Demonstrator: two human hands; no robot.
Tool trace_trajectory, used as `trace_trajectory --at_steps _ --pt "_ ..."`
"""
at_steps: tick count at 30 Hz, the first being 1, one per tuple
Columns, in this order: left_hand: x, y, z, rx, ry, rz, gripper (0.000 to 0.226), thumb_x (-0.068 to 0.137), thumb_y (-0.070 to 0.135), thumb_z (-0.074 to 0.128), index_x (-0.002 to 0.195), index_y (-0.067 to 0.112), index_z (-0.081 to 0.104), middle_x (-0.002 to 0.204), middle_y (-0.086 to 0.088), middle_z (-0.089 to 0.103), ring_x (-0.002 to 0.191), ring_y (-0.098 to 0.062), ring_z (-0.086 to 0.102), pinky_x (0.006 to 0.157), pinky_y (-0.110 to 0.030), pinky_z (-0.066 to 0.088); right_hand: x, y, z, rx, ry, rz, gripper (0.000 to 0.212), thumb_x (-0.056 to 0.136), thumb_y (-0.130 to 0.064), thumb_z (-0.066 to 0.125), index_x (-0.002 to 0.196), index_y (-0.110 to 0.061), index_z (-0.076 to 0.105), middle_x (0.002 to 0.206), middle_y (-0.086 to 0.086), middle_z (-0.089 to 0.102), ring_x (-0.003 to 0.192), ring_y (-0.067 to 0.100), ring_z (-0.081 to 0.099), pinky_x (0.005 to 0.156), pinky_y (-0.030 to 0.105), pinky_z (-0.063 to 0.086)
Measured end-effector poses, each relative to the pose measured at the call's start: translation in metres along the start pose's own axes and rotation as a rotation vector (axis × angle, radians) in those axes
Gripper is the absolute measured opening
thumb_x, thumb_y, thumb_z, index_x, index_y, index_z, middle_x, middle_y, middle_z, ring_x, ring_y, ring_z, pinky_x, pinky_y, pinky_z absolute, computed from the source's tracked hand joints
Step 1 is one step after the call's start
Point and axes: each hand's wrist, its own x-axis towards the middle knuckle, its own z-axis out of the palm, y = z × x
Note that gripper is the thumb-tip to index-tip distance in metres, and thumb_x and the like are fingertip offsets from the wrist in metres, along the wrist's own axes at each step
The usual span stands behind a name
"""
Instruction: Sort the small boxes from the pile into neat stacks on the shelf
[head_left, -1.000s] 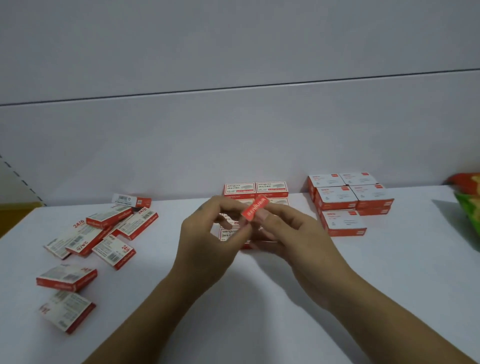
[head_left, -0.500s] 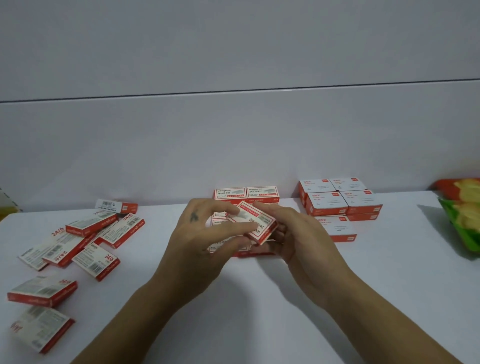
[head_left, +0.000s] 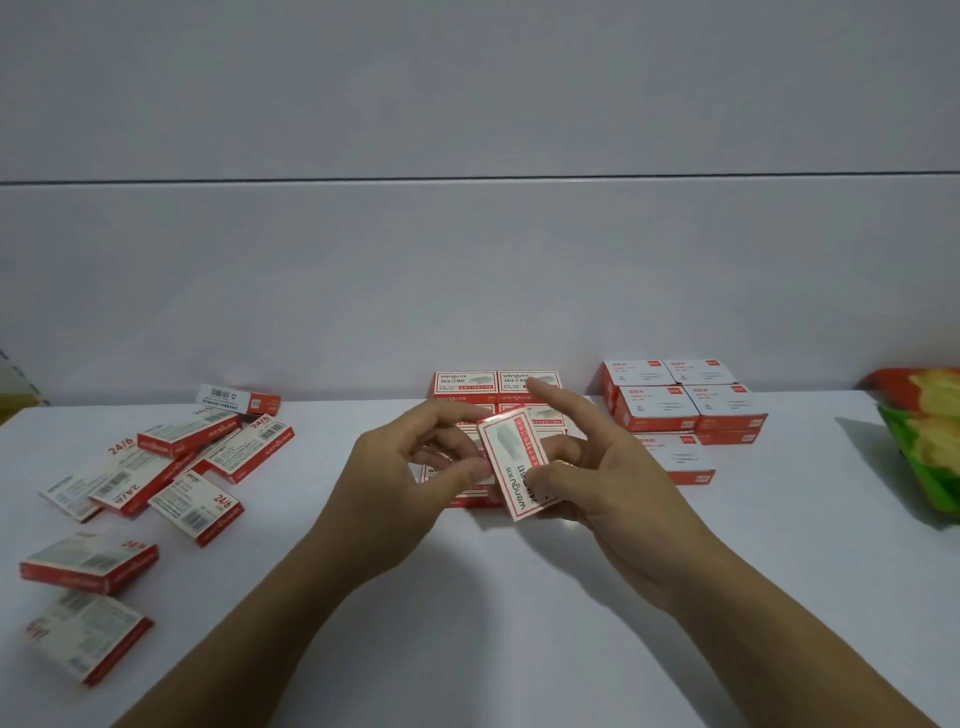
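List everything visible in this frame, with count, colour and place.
loose boxes: at least eight, red and white, scattered on the left of the shelf, some overlapping
centre stack: count partly hidden by the hands, red and white boxes in neat rows against the back
right stack: four boxes on top, more beneath, one single in front; white tops, red sides; right of centre
held box: one, red and white, tilted, above the centre stack
packets: count unclear, green and orange, far right edge
shelf: one, white, under everything
back panel: pale grey, behind the shelf
left hand: pinches the held box's left edge
right hand: grips its right side, index finger raised
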Motion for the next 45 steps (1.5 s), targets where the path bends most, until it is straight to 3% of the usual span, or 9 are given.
trace_trajectory --at_steps 8,15,19,23,26,30,34,40,45 --pt "-0.008 0.007 0.009 -0.061 -0.154 -0.053 0.087 0.060 0.029 0.088 0.130 0.046 0.041 0.115 0.018 0.061 0.097 -0.013 0.063 0.073 -0.023 0.056 -0.004 -0.001 0.008 0.151 0.005 0.005 0.050 0.083 0.014 0.055 0.115 -0.024 0.062 0.101 0.009 0.072 0.089 0.028 0.071 0.069 0.031 0.057" --pt "-0.002 0.007 0.001 -0.223 -0.099 -0.090 0.060 0.067 0.004 0.082 0.114 0.036 0.060 0.096 0.008 0.069 0.078 -0.017 0.066 0.066 -0.026 0.057 -0.003 -0.007 0.001 0.058 0.171 -0.016 0.011 0.091 -0.011 0.058 0.102 -0.006 0.056 0.088 0.011 0.075 0.079 0.024 0.072 0.077 0.041 0.058" --pt "0.002 0.005 -0.005 -0.297 -0.038 -0.119 0.030 0.078 0.005 0.069 0.100 0.026 0.068 0.092 0.007 0.074 0.086 -0.017 0.070 0.063 -0.023 0.057 -0.002 -0.011 -0.005 0.127 0.133 0.008 0.023 0.091 -0.001 0.056 0.112 -0.006 0.054 0.084 0.015 0.072 0.063 0.020 0.065 0.059 0.031 0.056" --pt "0.000 0.002 -0.007 -0.243 -0.066 -0.116 0.040 0.069 0.030 0.072 0.107 0.037 0.063 0.100 0.013 0.070 0.097 -0.013 0.065 0.068 -0.023 0.057 -0.002 -0.007 -0.001 0.245 0.067 0.027 0.039 0.092 0.001 0.052 0.123 -0.022 0.057 0.096 0.015 0.074 0.077 0.026 0.070 0.070 0.037 0.059" --pt "-0.001 -0.001 -0.002 0.090 -0.057 0.025 0.050 0.071 0.029 0.079 0.111 0.044 0.054 0.109 0.022 0.062 0.100 -0.003 0.058 0.068 -0.012 0.052 -0.001 -0.005 0.000 0.293 0.049 0.047 0.035 0.094 -0.001 0.052 0.122 -0.021 0.059 0.099 0.019 0.072 0.078 0.030 0.070 0.081 0.052 0.056" --pt "0.001 -0.008 -0.005 0.223 -0.020 0.077 0.045 0.076 0.023 0.078 0.110 0.041 0.055 0.112 0.020 0.056 0.101 0.002 0.053 0.069 -0.009 0.048 0.000 0.000 0.000 -0.202 0.112 -0.115 0.034 0.086 -0.005 0.066 0.113 -0.027 0.062 0.087 -0.005 0.074 0.071 0.011 0.068 0.070 0.029 0.058" --pt "0.002 -0.010 -0.010 0.375 -0.072 0.061 0.048 0.078 0.034 0.074 0.122 0.038 0.055 0.107 0.034 0.048 0.099 0.013 0.049 0.074 0.000 0.042 0.003 0.009 -0.004 -0.749 0.147 -0.375 0.054 0.077 -0.015 0.077 0.112 -0.047 0.051 0.106 -0.028 0.057 0.086 0.000 0.061 0.070 0.012 0.052" --pt "0.006 -0.017 -0.019 0.422 -0.083 -0.036 0.051 0.081 0.030 0.072 0.127 0.038 0.052 0.110 0.028 0.051 0.091 0.003 0.055 0.068 -0.003 0.042 0.018 0.013 -0.006 -0.920 0.051 -0.505 0.051 0.077 -0.025 0.077 0.123 -0.033 0.057 0.112 -0.024 0.053 0.092 -0.003 0.055 0.081 0.012 0.047" --pt "0.010 -0.024 -0.036 0.418 0.010 -0.130 0.063 0.079 0.039 0.072 0.136 0.040 0.043 0.120 0.019 0.053 0.099 -0.004 0.054 0.089 -0.029 0.051 0.052 0.000 0.005 -1.070 0.115 -0.404 0.039 0.083 -0.032 0.071 0.120 -0.031 0.063 0.109 -0.015 0.056 0.093 0.002 0.052 0.089 0.022 0.043"
